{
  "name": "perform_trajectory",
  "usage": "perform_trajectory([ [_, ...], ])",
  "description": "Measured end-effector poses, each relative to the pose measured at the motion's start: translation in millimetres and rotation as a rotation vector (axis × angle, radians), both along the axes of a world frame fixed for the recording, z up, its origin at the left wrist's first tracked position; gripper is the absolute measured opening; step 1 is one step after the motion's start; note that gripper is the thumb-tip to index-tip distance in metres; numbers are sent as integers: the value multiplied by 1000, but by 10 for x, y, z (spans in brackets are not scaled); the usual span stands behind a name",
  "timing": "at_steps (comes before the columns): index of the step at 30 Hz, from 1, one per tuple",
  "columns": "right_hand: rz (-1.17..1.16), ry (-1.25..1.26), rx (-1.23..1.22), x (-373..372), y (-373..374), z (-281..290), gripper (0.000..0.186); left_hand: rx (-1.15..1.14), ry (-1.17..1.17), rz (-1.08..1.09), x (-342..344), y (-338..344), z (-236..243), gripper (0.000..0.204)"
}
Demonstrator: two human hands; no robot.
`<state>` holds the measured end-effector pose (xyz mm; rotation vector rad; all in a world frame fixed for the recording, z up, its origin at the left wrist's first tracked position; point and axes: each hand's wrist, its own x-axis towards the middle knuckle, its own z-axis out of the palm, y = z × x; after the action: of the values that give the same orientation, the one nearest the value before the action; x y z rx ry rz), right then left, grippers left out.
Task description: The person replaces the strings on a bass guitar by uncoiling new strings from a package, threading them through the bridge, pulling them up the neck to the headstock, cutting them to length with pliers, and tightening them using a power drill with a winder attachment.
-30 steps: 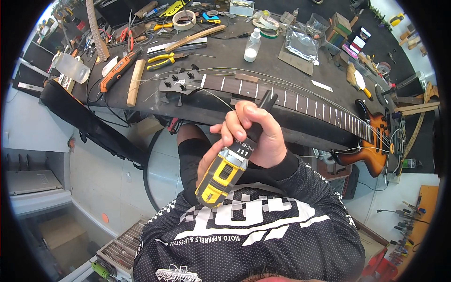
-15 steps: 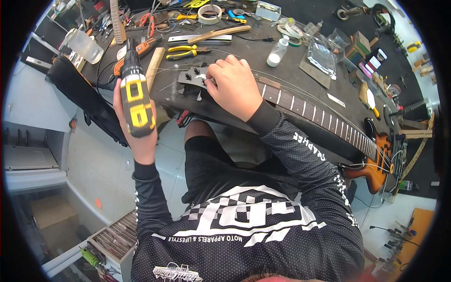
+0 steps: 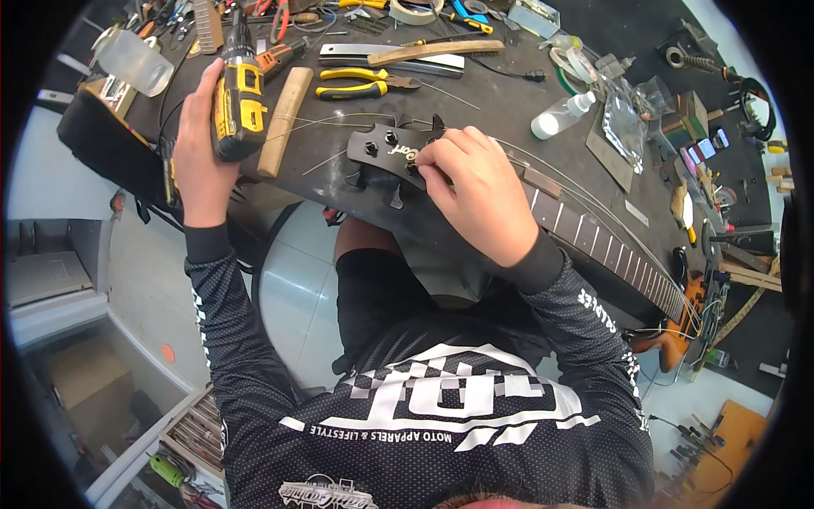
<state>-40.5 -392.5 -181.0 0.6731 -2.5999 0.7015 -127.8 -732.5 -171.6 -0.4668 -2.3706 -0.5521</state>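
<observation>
Lying along the dark workbench [image 3: 507,100], a guitar [image 3: 600,251] is seen, its black headstock [image 3: 381,154] toward the left. A yellow-and-black drill [image 3: 240,112] is gripped in the left hand [image 3: 202,153], beside a wooden stick [image 3: 284,125]. The right hand [image 3: 476,185] is bunched over the headstock; whether anything is pinched there cannot be told.

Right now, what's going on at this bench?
Someone's working on an electric guitar laid along the bench. Their left grip holds a yellow-and-black drill, clear of the guitar. The right grip is at the headstock, by the tuning posts; can't tell whether it pinches anything. Yellow-handled pliers lie beyond, untouched.
</observation>
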Motion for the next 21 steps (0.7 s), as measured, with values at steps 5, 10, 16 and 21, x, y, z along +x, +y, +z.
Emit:
perform_trajectory([
  [5,44,-50,-141,-48,74,-70,14,-133,-36,6,-501,-95,-178,88],
  [10,26,-41,-158,-86,121,-155,16,-291,-110,20,-659,-56,-114,85],
  [16,2,50,-198,-73,104,-264,9,-408,-188,85,-800,-24,-192,82],
  [21,-50,148,-231,26,117,-282,6,-445,-213,125,-818,-32,-197,71],
])
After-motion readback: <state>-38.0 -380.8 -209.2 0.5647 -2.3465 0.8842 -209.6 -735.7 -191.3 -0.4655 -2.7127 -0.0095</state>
